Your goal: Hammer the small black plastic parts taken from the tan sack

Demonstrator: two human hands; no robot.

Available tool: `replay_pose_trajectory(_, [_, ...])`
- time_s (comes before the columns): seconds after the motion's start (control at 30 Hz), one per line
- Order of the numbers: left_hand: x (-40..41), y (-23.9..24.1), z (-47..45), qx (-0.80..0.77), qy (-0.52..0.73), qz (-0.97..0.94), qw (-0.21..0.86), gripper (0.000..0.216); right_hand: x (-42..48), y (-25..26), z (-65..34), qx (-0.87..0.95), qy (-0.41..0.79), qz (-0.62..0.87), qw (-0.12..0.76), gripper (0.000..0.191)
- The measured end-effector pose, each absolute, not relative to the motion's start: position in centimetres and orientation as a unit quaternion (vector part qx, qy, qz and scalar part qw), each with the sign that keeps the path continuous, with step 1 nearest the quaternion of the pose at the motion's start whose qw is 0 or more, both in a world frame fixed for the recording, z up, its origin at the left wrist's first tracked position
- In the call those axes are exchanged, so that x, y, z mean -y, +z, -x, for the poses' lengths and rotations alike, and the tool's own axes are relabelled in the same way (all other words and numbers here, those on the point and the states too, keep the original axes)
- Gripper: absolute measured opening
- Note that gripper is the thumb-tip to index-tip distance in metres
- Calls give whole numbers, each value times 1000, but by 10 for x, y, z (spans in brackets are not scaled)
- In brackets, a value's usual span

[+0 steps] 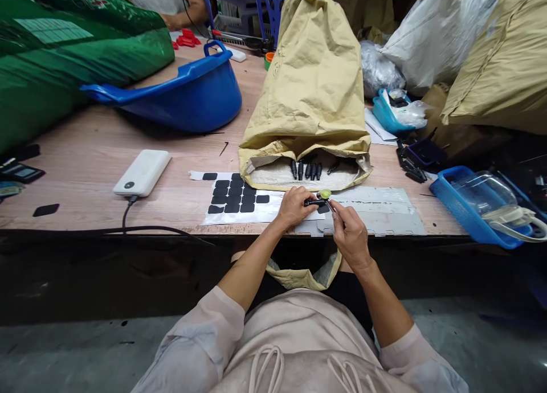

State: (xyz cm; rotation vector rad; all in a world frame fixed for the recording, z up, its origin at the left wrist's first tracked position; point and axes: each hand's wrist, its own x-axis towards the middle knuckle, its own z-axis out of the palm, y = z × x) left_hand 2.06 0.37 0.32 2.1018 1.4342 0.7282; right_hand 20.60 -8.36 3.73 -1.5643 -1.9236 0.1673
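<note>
My left hand (294, 207) is closed around a small black plug-like part (314, 202) at the table's front edge. My right hand (349, 233) pinches a thin metal tool (331, 205) whose tip meets that part beside a small yellow-green round piece (325, 194). Both hands hover over a grey flat sheet (376, 211). Just left lies a white sheet with black rectangular pads (234, 199). Several more black parts (306, 170) lie in the mouth of a tan paper sack (314, 91) lying open toward me.
A white power bank (142, 172) with a black cable lies left. A blue plastic tub (192, 94) and a green bag (55, 57) sit at back left. Blue trays (470, 211) stand right, sacks behind. Another person's arm (183, 17) shows at the far edge.
</note>
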Motion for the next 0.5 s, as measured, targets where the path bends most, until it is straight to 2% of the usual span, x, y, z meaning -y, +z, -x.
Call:
replay_pose_trajectory(0.13, [-4,5,-21,-529,262,-768,249,15,83,32,-200,737,75,599,303,39])
replay_pose_trajectory(0.23, [-3,5,-22,-532,267,-763,252,17,75,30,-206,727,65,603,321,38])
replay_pose_trajectory(0.33, [-3,5,-22,-533,275,-758,256,15,58,27,-218,713,13,614,337,37])
replay_pose_trajectory(0.43, [-3,6,-21,-529,285,-755,264,11,38,19,-231,695,-54,647,308,35])
replay_pose_trajectory(0.5, [-3,6,-20,-531,286,-753,263,22,29,12,-236,684,-87,671,273,36])
